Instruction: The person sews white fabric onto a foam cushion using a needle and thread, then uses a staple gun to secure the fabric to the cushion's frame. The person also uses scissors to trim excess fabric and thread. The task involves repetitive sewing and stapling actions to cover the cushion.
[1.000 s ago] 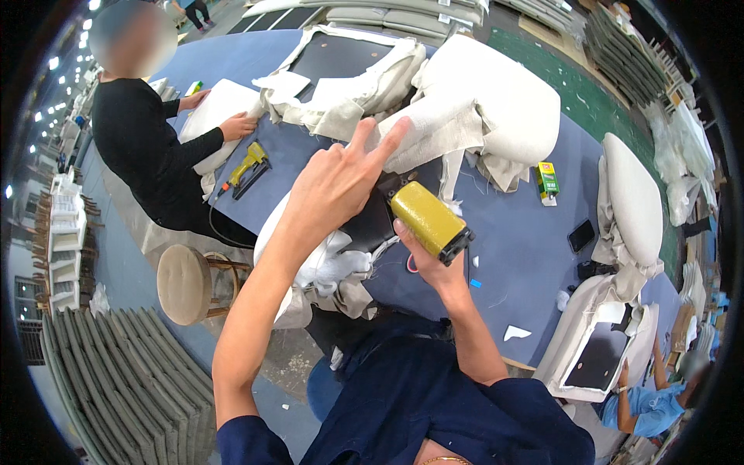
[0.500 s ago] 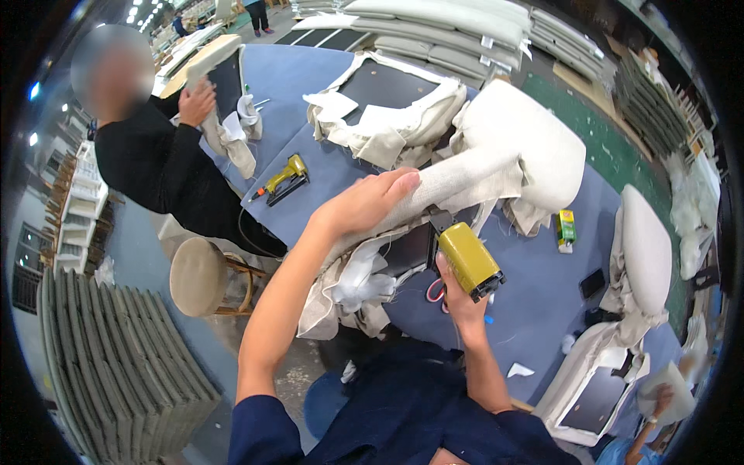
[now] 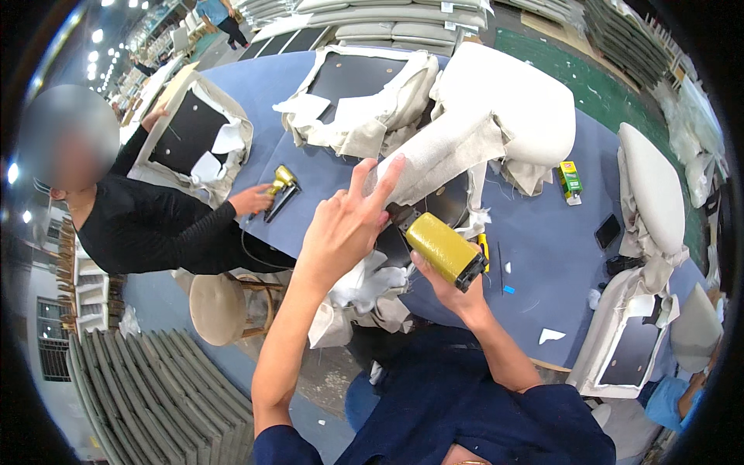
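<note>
My right hand [image 3: 457, 294] grips a yellow staple gun [image 3: 443, 246] by its handle, nose toward my left hand. The nose meets the edge of an upholstered chair part, beside its black panel [image 3: 443, 205]. My left hand [image 3: 341, 232] lies on this part's cream fabric [image 3: 438, 151], index and middle fingers spread, nothing gripped that I can see; its thumb side is near the gun's nose. Beyond, the fabric adjoins a rounded, padded white cushion [image 3: 519, 105]. White padding [image 3: 368, 287] and loose cloth hang at the near edge.
A co-worker at left touches another staple gun [image 3: 285, 180] and holds a fabric-edged panel [image 3: 182, 136]. Across the blue table [image 3: 527, 294] lie another upholstered panel [image 3: 353, 81], a green-yellow box [image 3: 570, 182], a phone [image 3: 607, 231] and a cushioned piece [image 3: 655, 186]. A stool [image 3: 217, 310] stands left.
My left hand has shifted down the fabric toward the stapler's nose, its fingers spreading. The co-worker has turned the panel and put a hand on the other staple gun. The view has shifted.
</note>
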`<state>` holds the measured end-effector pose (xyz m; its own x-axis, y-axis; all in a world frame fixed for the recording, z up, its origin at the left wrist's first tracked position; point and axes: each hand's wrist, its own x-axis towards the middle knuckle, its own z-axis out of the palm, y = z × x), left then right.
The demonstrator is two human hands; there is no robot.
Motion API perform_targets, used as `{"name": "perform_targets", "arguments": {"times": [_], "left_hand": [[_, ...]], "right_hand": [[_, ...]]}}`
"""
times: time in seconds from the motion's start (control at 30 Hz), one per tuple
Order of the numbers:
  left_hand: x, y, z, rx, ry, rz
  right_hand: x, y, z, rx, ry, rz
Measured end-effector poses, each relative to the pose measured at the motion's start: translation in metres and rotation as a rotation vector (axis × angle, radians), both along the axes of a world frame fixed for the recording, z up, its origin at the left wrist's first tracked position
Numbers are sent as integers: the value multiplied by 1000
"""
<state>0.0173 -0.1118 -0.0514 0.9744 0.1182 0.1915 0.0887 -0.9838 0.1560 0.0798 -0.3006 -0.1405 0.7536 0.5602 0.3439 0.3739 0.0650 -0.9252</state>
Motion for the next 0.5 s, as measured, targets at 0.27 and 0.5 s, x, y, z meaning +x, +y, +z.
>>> {"name": "perform_targets", "arguments": {"times": [0.27,0.5], "left_hand": [[-9,5,5,-59,28,-32],[-70,19,-26,-795,-201,37]], "right_hand": [[-16,8,-11,53,21,117],[21,-65,-22,-116,145,69]]}}
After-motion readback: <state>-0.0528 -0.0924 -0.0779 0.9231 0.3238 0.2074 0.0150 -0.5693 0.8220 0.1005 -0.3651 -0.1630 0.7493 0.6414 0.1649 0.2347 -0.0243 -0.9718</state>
